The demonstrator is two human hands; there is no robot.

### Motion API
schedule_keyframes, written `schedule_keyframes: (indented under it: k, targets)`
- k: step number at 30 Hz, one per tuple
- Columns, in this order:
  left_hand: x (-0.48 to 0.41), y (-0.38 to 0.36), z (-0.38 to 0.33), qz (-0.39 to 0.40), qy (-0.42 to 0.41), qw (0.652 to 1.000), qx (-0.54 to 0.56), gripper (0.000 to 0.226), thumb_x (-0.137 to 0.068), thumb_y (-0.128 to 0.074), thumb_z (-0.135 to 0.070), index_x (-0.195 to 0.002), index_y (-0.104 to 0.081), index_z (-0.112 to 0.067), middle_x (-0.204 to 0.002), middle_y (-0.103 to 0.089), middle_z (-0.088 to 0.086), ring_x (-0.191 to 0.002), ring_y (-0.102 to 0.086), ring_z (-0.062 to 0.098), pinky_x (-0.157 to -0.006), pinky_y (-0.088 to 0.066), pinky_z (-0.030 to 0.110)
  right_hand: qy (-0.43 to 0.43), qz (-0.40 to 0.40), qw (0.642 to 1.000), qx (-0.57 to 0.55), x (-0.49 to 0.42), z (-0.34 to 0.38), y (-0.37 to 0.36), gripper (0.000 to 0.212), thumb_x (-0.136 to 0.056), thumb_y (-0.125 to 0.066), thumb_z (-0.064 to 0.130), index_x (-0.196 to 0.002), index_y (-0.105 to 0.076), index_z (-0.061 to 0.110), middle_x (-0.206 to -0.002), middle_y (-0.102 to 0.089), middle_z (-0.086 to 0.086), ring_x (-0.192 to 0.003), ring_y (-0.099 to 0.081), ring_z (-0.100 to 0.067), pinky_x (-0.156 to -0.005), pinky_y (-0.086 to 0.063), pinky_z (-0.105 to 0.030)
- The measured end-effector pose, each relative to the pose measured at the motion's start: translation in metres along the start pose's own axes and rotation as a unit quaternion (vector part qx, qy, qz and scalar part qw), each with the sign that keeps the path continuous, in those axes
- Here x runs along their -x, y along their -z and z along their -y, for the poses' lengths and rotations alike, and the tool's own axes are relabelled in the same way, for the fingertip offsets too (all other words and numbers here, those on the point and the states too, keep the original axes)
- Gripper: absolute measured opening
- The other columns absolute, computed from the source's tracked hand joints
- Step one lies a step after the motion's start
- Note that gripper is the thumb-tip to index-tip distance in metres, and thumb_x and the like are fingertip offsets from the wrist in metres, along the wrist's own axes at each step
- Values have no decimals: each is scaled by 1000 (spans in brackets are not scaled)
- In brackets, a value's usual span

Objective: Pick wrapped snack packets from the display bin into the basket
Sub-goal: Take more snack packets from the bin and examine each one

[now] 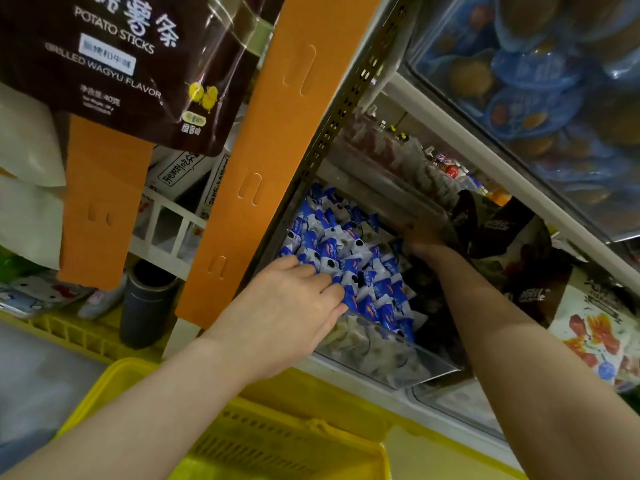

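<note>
Head camera looks steeply up along a shop shelf. The display bin (381, 358) is a clear, hard plastic trough with a slanted front wall, set on a white shelf and heaped with snack packets (346, 251): small pillow-shaped wrappers of glossy blue and white film with crimped ends and black spots. The left grip (294, 306) lies on the near left part of the heap, knuckles up, fingers (329, 282) curled down among the snack packets and clenched on a few of them. The right grip (422, 240) reaches deeper, to the far right side of the bin in shadow; I cannot tell whether it holds anything. Both forearms are bare.

Below the arms sits the basket (277, 441), yellow moulded plastic with rows of narrow slots in its wall and a rounded rim; no packet shows inside it.

Left of the bin, an orange cardboard strip (270, 150) with punched oval tabs runs up beside a dark perforated metal upright (346, 98). A shiny brown potato sticks bag (131, 64) hangs at the top left. Right of the bin stand crinkled dark brown bags (502, 237). On the shelf above, round blue-lidded tubs (536, 81) show through another clear bin. A white slatted rack (166, 223) and a dark cylinder (149, 299) stand at the left, with a yellow crate (69, 330) beneath.
</note>
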State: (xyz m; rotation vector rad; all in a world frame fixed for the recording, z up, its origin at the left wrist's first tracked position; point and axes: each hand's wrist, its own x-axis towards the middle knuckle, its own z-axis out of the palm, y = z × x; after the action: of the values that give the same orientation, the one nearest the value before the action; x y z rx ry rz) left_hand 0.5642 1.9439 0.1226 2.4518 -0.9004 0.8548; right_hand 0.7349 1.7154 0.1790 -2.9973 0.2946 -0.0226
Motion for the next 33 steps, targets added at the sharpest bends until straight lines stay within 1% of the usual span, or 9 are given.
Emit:
schedule_keyframes:
  k: [2,7,12,19,23,26,29,31,33]
  targets:
    - [0,-2,1,-4,-2,1000,2,41,-93,-30,-32,-82,-67,-21,-69,-65,-6,-61,-59,12,-66,-47,28,-16,6,999,-36,1,1,-5,20,-98,-39,13,-110,-54,6,-104,-48,-13,-76,-48,-17,-69,-38,-30]
    - [1,-2,2,-2,-9,1000,14,36,-92,-34,-34,-81,-67,-24,-70,-64,-8,-62,-58,11,-66,-45,27,-41,1,996,-82,0,5,-16,28,-98,-43,23,-115,-54,5,-104,-56,-15,-75,-50,-15,-66,-38,-25]
    - [2,-1,3,11,-9,1000,16,30,-92,-40,-34,-82,-66,-24,-72,-65,-8,-63,-58,10,-67,-46,28,-44,-25,995,-84,2,11,-22,26,-97,-46,20,-111,-60,4,-114,-59,-16,-101,-55,-25,-83,-39,-30]
    - [2,6,0,35,-11,999,14,31,-91,-39,-32,-83,-67,-22,-73,-66,-7,-65,-60,11,-67,-46,27,-36,-150,971,-184,18,8,-7,24,-97,-43,17,-92,-65,9,-108,-62,-13,-95,-58,-25,-78,-38,-28]
    - [1,15,-6,89,32,996,9,38,-98,-24,-36,-115,-55,-23,-109,-63,-4,-98,-57,13,-91,-40,30,51,-224,957,-179,48,21,16,24,-98,-43,21,-107,-62,8,-105,-63,-13,-84,-58,-21,-71,-38,-24]
    - [1,18,-13,91,104,986,90,36,-99,-30,-35,-132,-40,-25,-131,-48,-8,-121,-40,8,-103,-27,24,164,-252,934,-191,91,34,27,21,-96,-48,19,-110,-61,10,-94,-60,0,-67,-53,2,-57,-36,-4]
    - [0,25,-29,12,211,949,233,42,-97,-41,-31,-137,-34,-24,-135,-38,-8,-126,-35,6,-106,-32,26,238,-233,898,-287,141,46,34,8,-92,-55,19,-93,-63,20,-86,-62,11,-71,-54,9,-66,-39,0]
    - [-2,30,-42,-63,278,899,333,44,-94,-48,-28,-135,-35,-21,-134,-39,-6,-122,-40,6,-103,-39,32,260,-196,877,-354,173,50,34,8,-90,-57,16,-87,-61,22,-80,-63,13,-73,-58,3,-70,-46,-11]
    - [-1,35,-50,-81,320,835,439,35,-91,-54,-25,-125,-45,-21,-126,-51,-1,-110,-53,7,-94,-47,34,269,-150,856,-415,199,50,32,11,-90,-58,11,-84,-62,19,-76,-63,12,-70,-59,3,-67,-47,-16]
